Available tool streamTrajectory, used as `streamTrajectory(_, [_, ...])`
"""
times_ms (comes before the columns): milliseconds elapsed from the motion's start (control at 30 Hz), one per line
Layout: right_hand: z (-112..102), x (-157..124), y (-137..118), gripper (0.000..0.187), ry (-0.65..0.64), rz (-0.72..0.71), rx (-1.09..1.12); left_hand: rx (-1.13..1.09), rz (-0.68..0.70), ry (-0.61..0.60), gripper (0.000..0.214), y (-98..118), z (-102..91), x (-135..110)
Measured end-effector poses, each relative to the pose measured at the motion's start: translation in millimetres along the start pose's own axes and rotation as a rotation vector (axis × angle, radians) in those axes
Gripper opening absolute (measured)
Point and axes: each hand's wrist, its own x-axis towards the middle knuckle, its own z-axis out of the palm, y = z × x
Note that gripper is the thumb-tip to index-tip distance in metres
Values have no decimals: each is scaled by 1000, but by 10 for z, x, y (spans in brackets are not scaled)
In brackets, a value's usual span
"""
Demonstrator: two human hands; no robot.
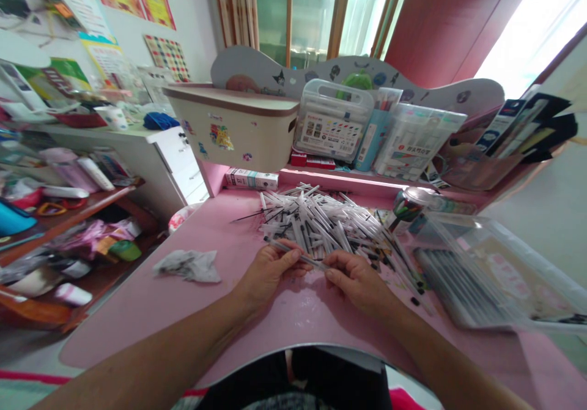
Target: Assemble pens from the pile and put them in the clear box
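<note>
A pale, translucent pen is held level between my two hands, above the pink desk. My left hand pinches its left part, with a dark end showing past the fingers. The fingers of my right hand are closed around its right end. Just beyond both hands lies a heap of loose white and clear pen parts, with black caps and thin refills mixed in. A small black cap lies by my right forearm.
Crumpled tissue lies left of my hands. An open clear plastic case with a row of grey pens stands at the right. Behind the heap, a shelf carries a cream bin and marker cases.
</note>
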Motion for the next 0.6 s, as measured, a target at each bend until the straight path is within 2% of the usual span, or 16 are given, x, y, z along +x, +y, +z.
streamTrajectory(100, [10,0,-4,10,-64,16,48,45,-1,-40,29,-27,49,-29])
streamTrajectory(200, [39,9,-67,12,-100,-93,-74,183,82,-135,18,-44,121,-81])
streamTrajectory(267, [49,19,-119,14,-110,-167,-178,282,168,-154,15,-36,137,-111])
streamTrajectory(333, [20,19,-183,15,-114,-203,-288,378,171,-155,24,-17,109,-123])
streamTrajectory(367, [-20,7,-228,14,-96,-226,-357,419,163,-157,39,-6,82,-124])
streamTrajectory(400, [-80,-17,-287,13,-64,-257,-429,456,171,-153,51,3,52,-122])
streamTrajectory(467, [-260,-112,-450,11,48,-334,-545,530,163,-175,58,12,-1,-119])
streamTrajectory(600, [-787,-485,-860,9,359,-460,-609,621,200,-184,48,1,-16,-134])
